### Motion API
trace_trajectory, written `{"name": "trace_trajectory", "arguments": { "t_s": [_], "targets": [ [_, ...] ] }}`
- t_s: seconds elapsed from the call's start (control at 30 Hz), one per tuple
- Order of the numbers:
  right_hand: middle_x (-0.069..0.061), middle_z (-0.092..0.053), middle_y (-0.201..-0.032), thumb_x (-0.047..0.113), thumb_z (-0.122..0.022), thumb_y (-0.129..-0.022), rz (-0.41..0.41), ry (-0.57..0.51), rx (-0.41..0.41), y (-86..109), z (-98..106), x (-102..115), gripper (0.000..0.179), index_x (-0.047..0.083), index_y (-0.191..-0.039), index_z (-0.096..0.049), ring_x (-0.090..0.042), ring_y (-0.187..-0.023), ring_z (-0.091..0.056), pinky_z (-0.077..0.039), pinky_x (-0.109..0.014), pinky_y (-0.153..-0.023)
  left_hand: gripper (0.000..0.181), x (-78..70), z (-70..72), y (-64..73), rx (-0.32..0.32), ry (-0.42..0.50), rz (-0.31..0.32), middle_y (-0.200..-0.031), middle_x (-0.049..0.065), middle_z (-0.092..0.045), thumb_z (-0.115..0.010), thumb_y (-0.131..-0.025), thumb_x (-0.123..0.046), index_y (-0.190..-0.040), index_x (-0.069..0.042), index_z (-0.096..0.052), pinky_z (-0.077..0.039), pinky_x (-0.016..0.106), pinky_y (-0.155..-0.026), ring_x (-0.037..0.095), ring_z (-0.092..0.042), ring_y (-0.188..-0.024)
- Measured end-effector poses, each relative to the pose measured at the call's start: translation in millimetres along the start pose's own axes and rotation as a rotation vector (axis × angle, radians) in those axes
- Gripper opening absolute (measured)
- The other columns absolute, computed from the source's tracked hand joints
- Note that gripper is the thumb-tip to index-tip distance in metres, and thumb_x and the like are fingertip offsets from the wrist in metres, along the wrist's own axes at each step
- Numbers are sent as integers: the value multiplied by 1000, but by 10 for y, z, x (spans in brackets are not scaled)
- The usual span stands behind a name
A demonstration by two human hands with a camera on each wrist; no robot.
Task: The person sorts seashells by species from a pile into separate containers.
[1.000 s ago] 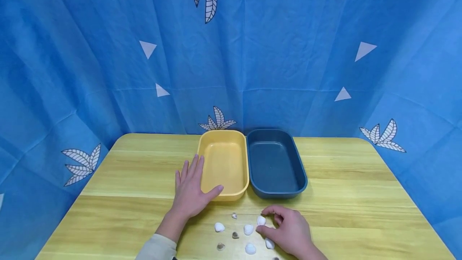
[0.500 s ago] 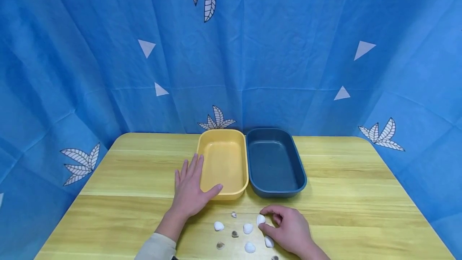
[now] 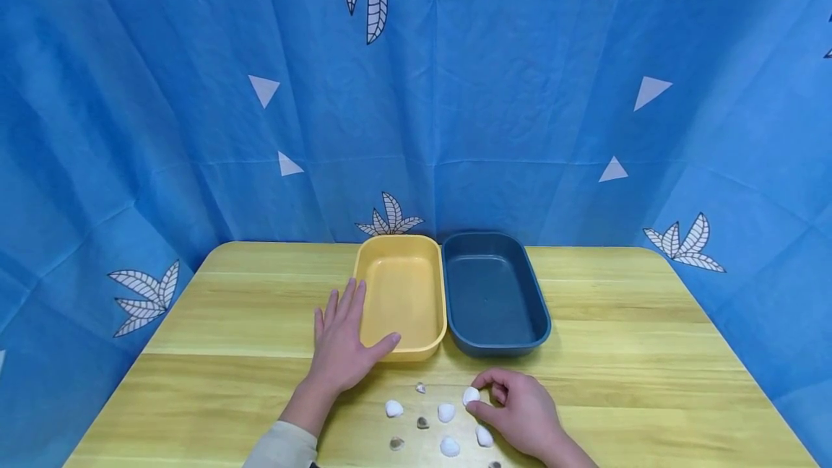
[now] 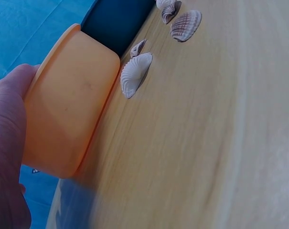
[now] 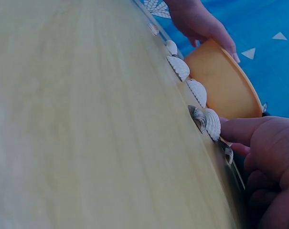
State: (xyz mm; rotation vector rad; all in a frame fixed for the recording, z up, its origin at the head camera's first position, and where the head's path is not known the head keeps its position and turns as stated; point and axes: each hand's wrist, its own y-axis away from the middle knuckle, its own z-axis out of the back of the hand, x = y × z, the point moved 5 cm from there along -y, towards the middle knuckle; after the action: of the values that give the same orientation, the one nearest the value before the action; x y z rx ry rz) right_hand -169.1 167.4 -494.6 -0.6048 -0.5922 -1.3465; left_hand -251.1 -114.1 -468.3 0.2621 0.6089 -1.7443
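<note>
Right hand grip pinches white shell at fingertips; left hand flat, touching yellow tray.

A dark blue tray sits at the table's far middle. Near the front edge lie loose shells, well apart from each other: 4 white shells and 4 small dark shells. Behind and around hangs a blue cloth, printed with white leaves and triangles.
</note>
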Motion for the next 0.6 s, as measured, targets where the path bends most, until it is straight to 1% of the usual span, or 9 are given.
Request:
{"name": "trace_trajectory", "arguments": {
  "t_s": [0.13, 0.33, 0.4, 0.5, 0.6],
  "targets": [
    [12, -39, -60, 36, -88, -75, -24, -75, -10, 3, 3, -21, 23, 29, -86, -69, -3, -55, -37, -36, -23, -57, 107, 11, -9, 3, -1, 3, -1, -166, 9, -14, -65, -82, -69, -161, -12, -20, 1, 67, -112, 42, -8, -148],
    [11, -37, -59, 32, -89, -75, -32, -192, -12, 6, 22, -22, 25, 23, -87, -69, -4, -56, -39, -40, -24, -64, 106, 8, -1, 6, -6, 5, -4, -165, 9, -15, -63, -83, -70, -161, -13, -21, 1, 66, -112, 42, -8, -148],
    [10, -36, -59, 31, -89, -75, -30, -223, -5, 12, 28, -4, 25, 22, -88, -69, -5, -55, -38, -40, -24, -64, 105, 9, -2, 8, -6, 3, -4, -166, 8, -14, -63, -83, -71, -161, -13, -21, 1, 66, -112, 42, -9, -148],
    [10, -35, -59, 29, -89, -75, -34, -255, 10, 22, 38, 39, 25, 20, -89, -70, -5, -54, -37, -38, -23, -59, 106, 14, -3, 5, -6, -4, -7, -165, 9, -15, -63, -82, -71, -161, -13, -21, -1, 68, -111, 43, -9, -148],
    [9, -34, -59, 28, -89, -75, -30, -275, 10, 27, 57, 106, 25, 21, -90, -70, -5, -55, -36, -38, -23, -59, 107, 12, 0, 5, -4, -9, -5, -165, 9, -15, -62, -82, -72, -161, -13, -20, -1, 68, -111, 43, -9, -148]
  ]
}}
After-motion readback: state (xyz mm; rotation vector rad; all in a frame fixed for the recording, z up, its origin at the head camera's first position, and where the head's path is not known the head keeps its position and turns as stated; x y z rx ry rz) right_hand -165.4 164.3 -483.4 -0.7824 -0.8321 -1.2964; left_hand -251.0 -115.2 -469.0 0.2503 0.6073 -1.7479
